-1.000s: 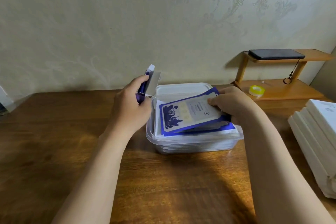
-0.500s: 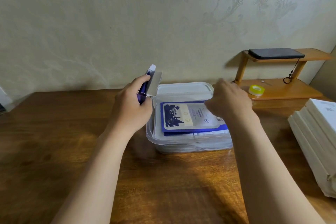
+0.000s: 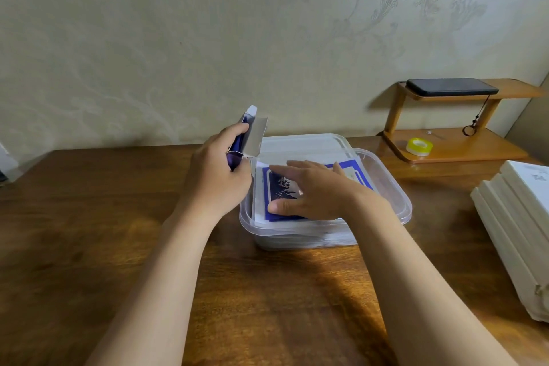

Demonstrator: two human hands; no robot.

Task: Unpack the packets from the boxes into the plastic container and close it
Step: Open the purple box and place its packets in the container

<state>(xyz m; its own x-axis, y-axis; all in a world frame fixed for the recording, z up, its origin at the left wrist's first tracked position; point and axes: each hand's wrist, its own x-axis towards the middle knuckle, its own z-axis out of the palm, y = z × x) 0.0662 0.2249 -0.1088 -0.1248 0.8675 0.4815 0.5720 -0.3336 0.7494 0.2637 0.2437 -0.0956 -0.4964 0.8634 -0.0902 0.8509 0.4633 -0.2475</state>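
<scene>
Pressing down with straight, spread fingers, the right hand (image 3: 315, 190) lay flat on the top packet (image 3: 352, 168) and gripped nothing. That packet topped a pile in the container (image 3: 396, 205), which stood near the back edge of the desk (image 3: 89, 202), about midway along it. The pile, blue over white, reached almost to the rim. The left hand (image 3: 217, 184) was curled round a blue box (image 3: 251, 134), held upright just beside the container's left rim with its top flap open; whether anything was left inside could not be told. A clear lid (image 3: 303, 141) lay just behind the container, at its back rim. White boxes (image 3: 517, 226) were stacked at the desk's right edge. The packets looked thin, light and floppy, with a glossy skin that would probably let them slide over one another, so a flat palm suited squaring them, and a pinch at a short edge suited lifting one. The box seemed light card, easily crushed, best held gently by its narrow sides. The lid looked thin and bendy, and would likely want pressing down at each corner.
</scene>
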